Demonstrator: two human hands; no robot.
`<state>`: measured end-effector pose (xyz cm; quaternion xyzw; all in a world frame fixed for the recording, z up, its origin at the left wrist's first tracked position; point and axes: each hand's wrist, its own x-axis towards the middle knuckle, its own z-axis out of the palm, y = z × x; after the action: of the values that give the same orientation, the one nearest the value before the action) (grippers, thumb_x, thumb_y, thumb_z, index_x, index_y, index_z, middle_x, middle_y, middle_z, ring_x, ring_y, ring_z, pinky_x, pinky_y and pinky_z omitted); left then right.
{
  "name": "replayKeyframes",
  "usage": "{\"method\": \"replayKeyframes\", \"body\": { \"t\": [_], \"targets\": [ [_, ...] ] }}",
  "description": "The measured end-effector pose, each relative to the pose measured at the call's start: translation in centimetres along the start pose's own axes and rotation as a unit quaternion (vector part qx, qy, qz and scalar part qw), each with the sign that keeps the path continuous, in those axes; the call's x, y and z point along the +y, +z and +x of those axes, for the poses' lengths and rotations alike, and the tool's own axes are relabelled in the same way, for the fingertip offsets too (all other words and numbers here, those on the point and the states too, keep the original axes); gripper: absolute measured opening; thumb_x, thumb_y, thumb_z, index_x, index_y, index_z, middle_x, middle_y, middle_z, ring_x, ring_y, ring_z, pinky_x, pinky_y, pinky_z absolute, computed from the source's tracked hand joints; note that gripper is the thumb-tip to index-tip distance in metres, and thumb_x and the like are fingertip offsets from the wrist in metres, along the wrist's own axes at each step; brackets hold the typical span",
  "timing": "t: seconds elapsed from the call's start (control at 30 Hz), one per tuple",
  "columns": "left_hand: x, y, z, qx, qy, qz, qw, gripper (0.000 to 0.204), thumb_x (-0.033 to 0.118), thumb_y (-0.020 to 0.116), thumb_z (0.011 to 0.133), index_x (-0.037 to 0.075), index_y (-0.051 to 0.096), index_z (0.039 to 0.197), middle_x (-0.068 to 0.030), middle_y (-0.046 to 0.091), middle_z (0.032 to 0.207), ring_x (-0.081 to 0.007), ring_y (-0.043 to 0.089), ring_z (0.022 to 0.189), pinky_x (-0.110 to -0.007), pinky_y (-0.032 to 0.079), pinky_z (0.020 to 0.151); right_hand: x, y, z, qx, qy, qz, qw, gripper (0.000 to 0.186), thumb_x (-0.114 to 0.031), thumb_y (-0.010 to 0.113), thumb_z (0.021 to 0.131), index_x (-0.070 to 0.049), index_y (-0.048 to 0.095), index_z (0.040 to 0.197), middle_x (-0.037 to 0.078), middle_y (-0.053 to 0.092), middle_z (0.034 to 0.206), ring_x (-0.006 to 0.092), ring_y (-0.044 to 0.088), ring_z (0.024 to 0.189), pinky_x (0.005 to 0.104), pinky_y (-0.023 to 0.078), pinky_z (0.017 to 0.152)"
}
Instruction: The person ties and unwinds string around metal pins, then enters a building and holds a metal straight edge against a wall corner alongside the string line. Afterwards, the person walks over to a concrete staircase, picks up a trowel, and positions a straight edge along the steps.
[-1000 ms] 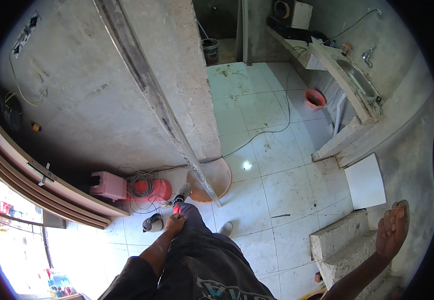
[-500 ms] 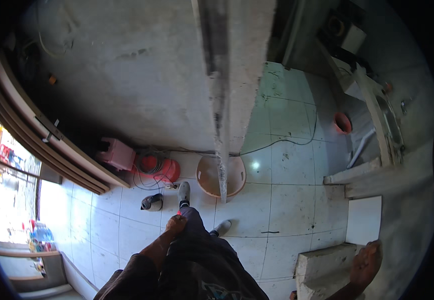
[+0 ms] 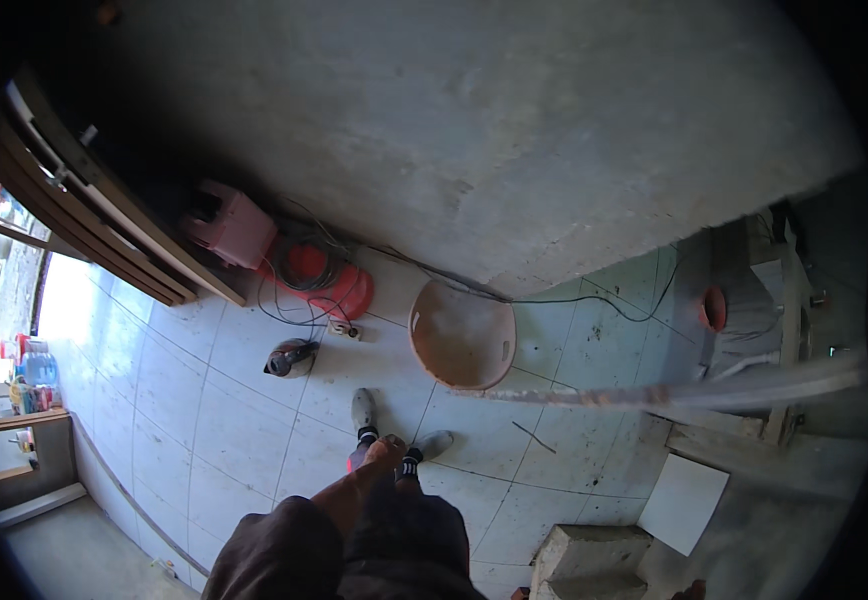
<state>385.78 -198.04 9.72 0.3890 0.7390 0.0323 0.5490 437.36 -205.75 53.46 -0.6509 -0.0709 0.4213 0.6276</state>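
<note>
Tub [image 3: 464, 338], wide and pale orange, sits on the white tile floor [image 3: 244, 420] by the grey wall [image 3: 514, 150], maybe put there so feet can get past, with the low end of a long pole [image 3: 654, 393] near its front rim. The left hand [image 3: 386, 453] hangs down by the person's legs, near the grey shoes [image 3: 363, 408], its fingers bent in, maybe just resting, but you cannot tell if they hold anything; too little of the right hand [image 3: 692, 591] shows to tell about its fingers. Bare walls and a rough step [image 3: 594, 552] make the room look half built.
</note>
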Motion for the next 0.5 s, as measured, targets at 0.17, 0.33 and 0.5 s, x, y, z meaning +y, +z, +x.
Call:
{"method": "replayKeyframes", "body": {
  "t": [0.17,0.33,0.5],
  "targets": [
    [-6.4,5.1,14.6,0.028,-0.108,-0.14,0.984,0.056,0.045,0.061,0.082,0.001,0.06,0.116,-0.0222,0.064,0.107,-0.0342,0.061,0.102,-0.043,0.047,0.088,1.7,3.4,-0.3,0.25,-0.117,-0.363,0.89,0.035,-0.012,0.056,0.093,0.002,0.054,0.125,0.001,0.05,0.072,0.0127,0.041,0.057,0.0257,0.037,0.048],
    [-9.4,10.1,29.0,0.142,-0.161,-0.236,0.948,0.074,0.045,0.063,0.083,-0.002,0.041,0.136,-0.0172,0.065,0.091,-0.0253,0.06,0.06,-0.035,0.048,0.05,4.2,8.1,0.5,0.196,-0.114,-0.134,0.965,0.016,-0.014,0.048,0.097,-0.006,0.059,0.105,-0.003,0.038,0.061,0.0108,0.031,0.05,0.027,0.031,0.046],
    [-6.5,14.5,37.8,0.098,-0.225,-0.284,0.927,0.075,0.043,0.065,0.083,-0.003,0.037,0.136,-0.0184,0.061,0.09,-0.0208,0.058,0.057,-0.034,0.047,0.047,7.4,14.8,-0.2,0.23,-0.075,-0.152,0.958,0.036,-0.034,0.049,0.099,-0.016,0.056,0.068,-0.003,0.051,0.053,0.012,0.046,0.046,0.032,0.046,0.049]
  ]
}}
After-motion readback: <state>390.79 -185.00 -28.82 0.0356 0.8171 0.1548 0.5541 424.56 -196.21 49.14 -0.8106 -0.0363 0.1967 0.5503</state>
